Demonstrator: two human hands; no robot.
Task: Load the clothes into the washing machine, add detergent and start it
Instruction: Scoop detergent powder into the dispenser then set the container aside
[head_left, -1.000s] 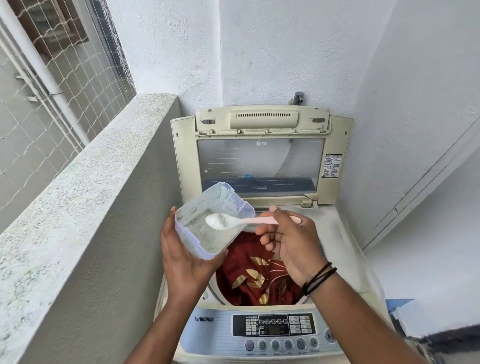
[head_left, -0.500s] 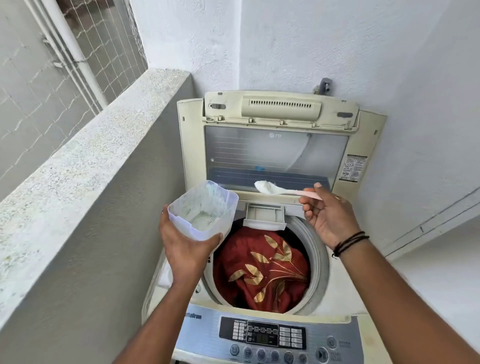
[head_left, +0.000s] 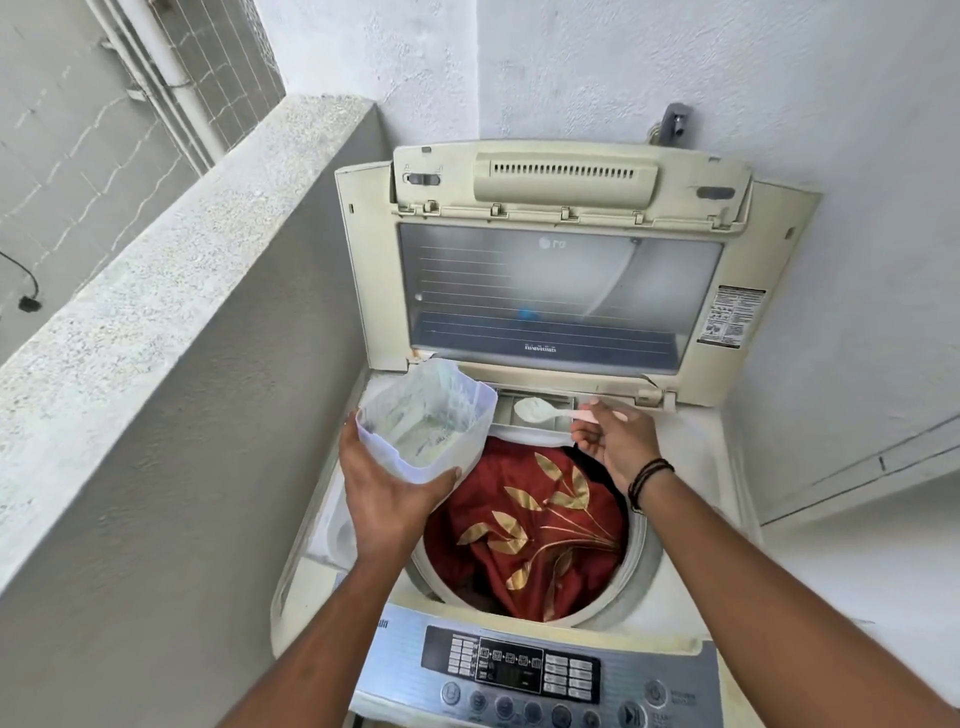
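The top-loading washing machine (head_left: 691, 561) stands with its lid (head_left: 561, 291) raised. A red cloth with gold leaves (head_left: 540, 525) fills the drum. My left hand (head_left: 387, 499) grips a translucent detergent tub (head_left: 426, 421) from below, over the drum's left rim; white powder lies in its bottom. My right hand (head_left: 615, 441) pinches the handle of a pale pink spoon (head_left: 545, 411) heaped with powder. The spoon's bowl hovers over the open detergent drawer (head_left: 535, 415) at the back of the drum opening.
The control panel (head_left: 519, 670) with buttons and a display runs along the machine's front. A rough concrete parapet (head_left: 171, 270) rises close on the left. White walls close in behind and to the right, with a tap (head_left: 670, 122) above the lid.
My right hand lifted the loaded spoon out of the tub and carried it back over the detergent drawer. The tub in my left hand stayed over the drum's left rim.
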